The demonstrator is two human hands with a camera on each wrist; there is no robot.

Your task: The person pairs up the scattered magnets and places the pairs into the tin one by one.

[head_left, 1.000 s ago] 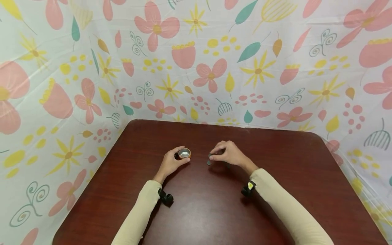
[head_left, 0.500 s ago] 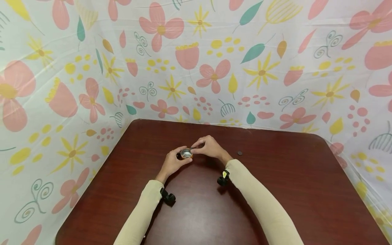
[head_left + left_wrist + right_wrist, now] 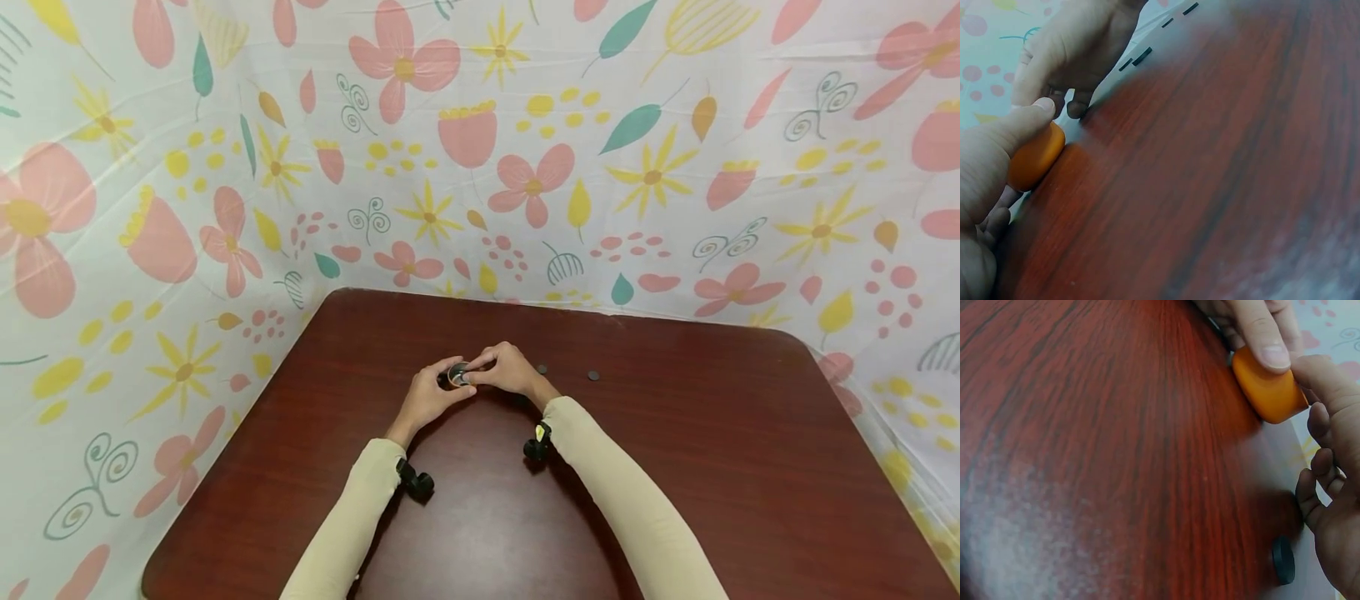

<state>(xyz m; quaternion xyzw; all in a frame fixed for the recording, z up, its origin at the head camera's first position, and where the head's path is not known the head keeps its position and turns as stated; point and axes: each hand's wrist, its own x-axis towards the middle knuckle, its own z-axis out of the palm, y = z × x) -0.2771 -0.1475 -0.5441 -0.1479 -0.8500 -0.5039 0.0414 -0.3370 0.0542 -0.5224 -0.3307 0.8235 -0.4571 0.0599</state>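
Note:
My left hand [image 3: 429,396] holds a small round orange cup [image 3: 1269,387] with a silvery inside, its thumb on the near side in the right wrist view. The cup sits on the table, mouth up. My right hand [image 3: 506,368] has its thumb and fingertips at the cup's mouth, pinching a small dark disc [image 3: 457,368], partly hidden by the fingers. Just right of that hand lies another dark disc [image 3: 542,369], and farther right a similar one [image 3: 593,376]. The right wrist view shows a thick black disc [image 3: 1284,560] below the right hand's curled fingers.
Everything rests on a dark red-brown wooden table [image 3: 712,433] with rounded corners. A white cloth with flower prints [image 3: 525,242] hangs around its back and sides. Small black cameras [image 3: 416,483] are strapped to both wrists.
My right hand has moved left from above the table to the cup, bringing a dark disc to its mouth. The left hand stays around the cup. The head view has shifted slightly.

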